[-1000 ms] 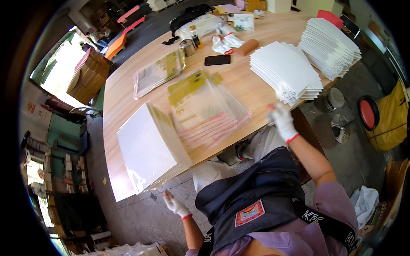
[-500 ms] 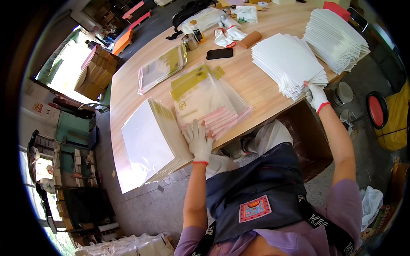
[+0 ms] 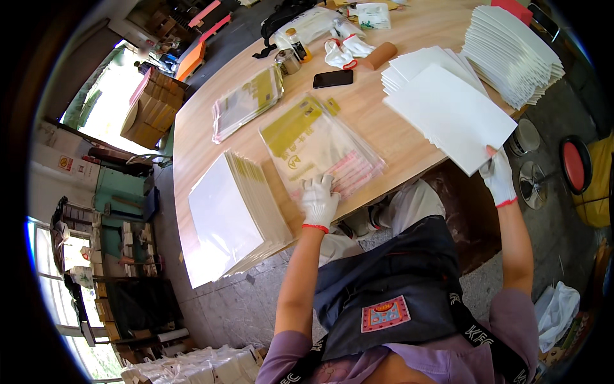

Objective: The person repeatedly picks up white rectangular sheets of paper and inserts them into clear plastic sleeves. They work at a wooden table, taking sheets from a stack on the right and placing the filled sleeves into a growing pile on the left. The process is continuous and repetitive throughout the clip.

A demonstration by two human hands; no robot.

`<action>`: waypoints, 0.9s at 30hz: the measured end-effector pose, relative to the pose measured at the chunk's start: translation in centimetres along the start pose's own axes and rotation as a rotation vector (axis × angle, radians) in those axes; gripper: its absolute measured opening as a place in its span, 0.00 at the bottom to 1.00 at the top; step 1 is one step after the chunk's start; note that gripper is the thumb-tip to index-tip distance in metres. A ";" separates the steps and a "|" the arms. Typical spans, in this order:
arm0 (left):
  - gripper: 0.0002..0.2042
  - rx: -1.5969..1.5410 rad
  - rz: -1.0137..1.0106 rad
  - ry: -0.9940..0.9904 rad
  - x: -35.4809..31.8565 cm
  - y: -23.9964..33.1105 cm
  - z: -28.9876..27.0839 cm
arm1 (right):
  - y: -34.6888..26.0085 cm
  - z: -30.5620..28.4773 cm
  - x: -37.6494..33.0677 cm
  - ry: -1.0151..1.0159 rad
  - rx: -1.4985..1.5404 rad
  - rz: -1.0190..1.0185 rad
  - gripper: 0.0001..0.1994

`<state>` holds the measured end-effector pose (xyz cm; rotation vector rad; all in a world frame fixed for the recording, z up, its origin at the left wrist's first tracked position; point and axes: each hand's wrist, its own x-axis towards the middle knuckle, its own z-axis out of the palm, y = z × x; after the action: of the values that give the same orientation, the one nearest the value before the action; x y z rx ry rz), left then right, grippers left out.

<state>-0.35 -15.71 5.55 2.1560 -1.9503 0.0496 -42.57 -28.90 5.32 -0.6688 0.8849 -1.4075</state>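
right of the clear yellow-printed plastic bags [image 3: 320, 144], the gloved right hand [image 3: 498, 178], pinching, has slid one white rectangular card sheet [image 3: 454, 115] loose; gloved left hand [image 3: 318, 198] half-curled on them, hold unclear.

Red-cuffed white gloves [image 3: 320, 203], purple sleeves [image 3: 286, 353], dark apron [image 3: 393, 272]

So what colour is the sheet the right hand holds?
White: the sheet shows best in the head view.

Head-worn left fisheye looks down — wide, near — on hands [image 3: 319, 200] [image 3: 497, 176] and table [image 3: 374, 105].
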 end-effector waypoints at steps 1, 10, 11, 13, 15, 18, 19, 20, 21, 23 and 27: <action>0.17 0.042 -0.006 0.006 -0.1 -0.4 -0.5 | -0.6 1.6 -1.4 -0.024 -0.003 0.062 0.16; 0.13 -0.008 -0.091 -0.082 -0.1 -2.4 0.1 | 1.3 5.0 -11.0 -0.374 -0.130 0.562 0.31; 0.13 -0.008 -0.072 -0.089 0.1 -2.4 0.3 | 1.1 4.9 -11.4 -0.433 -0.167 0.611 0.32; 0.12 -0.005 -0.052 -0.094 0.1 -2.4 0.4 | 1.9 4.1 -11.3 -0.457 -0.136 0.673 0.32; 0.12 0.029 -0.080 -0.059 -0.1 -2.4 0.8 | 2.7 4.4 -12.0 -0.395 -0.072 0.647 0.32; 0.12 -0.012 -0.063 -0.013 -0.6 -2.8 1.0 | 2.4 3.8 -11.5 -0.428 -0.139 0.656 0.32; 0.12 -0.040 -0.049 0.000 -0.7 -2.9 1.2 | 2.1 3.9 -11.6 -0.423 -0.129 0.652 0.32; 0.12 -0.023 -0.043 0.008 -0.7 -2.8 1.3 | 1.8 4.1 -11.8 -0.419 -0.119 0.649 0.31; 0.12 -0.003 -0.040 0.018 -0.8 -2.7 1.4 | 1.5 4.4 -11.9 -0.418 -0.109 0.648 0.31; 0.12 0.012 -0.048 0.023 -0.9 -2.8 1.5 | 1.7 3.4 -11.5 -0.467 -0.121 0.698 0.30; 0.13 -0.068 -0.082 0.017 -0.9 -3.6 1.6 | 3.6 3.1 -11.2 -0.444 -0.073 0.709 0.27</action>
<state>2.86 -14.88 3.31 2.1817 -1.8256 -0.0118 -37.46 -17.81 5.31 -0.6051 0.7140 -0.5645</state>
